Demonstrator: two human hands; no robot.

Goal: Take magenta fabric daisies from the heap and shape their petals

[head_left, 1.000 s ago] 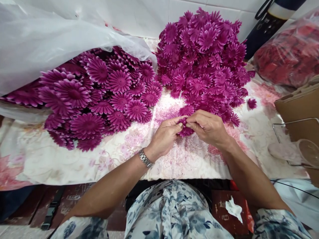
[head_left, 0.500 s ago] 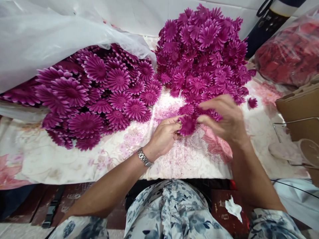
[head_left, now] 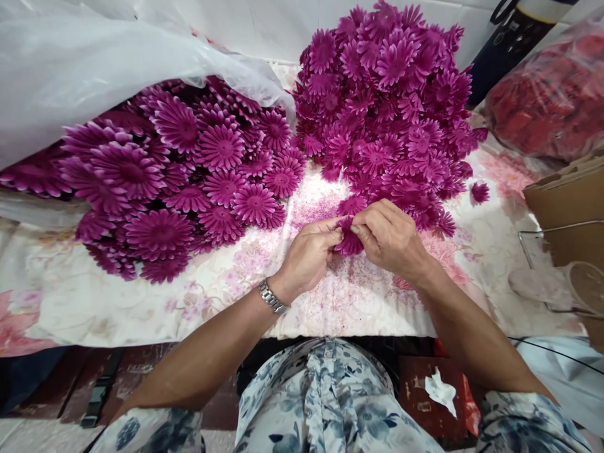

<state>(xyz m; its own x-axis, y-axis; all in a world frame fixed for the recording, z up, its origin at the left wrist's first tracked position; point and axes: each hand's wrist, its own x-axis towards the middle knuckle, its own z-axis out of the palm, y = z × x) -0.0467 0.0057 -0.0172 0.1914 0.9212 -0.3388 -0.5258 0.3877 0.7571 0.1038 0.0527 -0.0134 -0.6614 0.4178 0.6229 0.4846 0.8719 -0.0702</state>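
Note:
A small purple artificial flower head [head_left: 349,241] is pinched between both hands just above the cloth. My left hand [head_left: 312,250], with a metal watch [head_left: 272,297] on its wrist, grips the flower's left edge between thumb and fingers. From the other side my right hand [head_left: 387,238] closes on it with thumb and forefinger at the petals; the fingertips partly cover it. Behind the hands rises a heap of small purple flowers [head_left: 377,119]. On the left, larger purple flower heads with pale-edged petals [head_left: 160,233] spill from a white plastic bag [head_left: 117,56].
A floral tablecloth [head_left: 198,314] speckled with purple bits covers the table. At the right are a bag of red petals [head_left: 550,100], a dark bottle [head_left: 503,50], a cardboard box [head_left: 569,207] and a transparent cup [head_left: 585,286]. One loose flower [head_left: 480,192] lies beside the heap.
My right hand has moved left from beside the flower, its fingers closing from spread to a pinch on it. My left hand stays in place, holding the flower.

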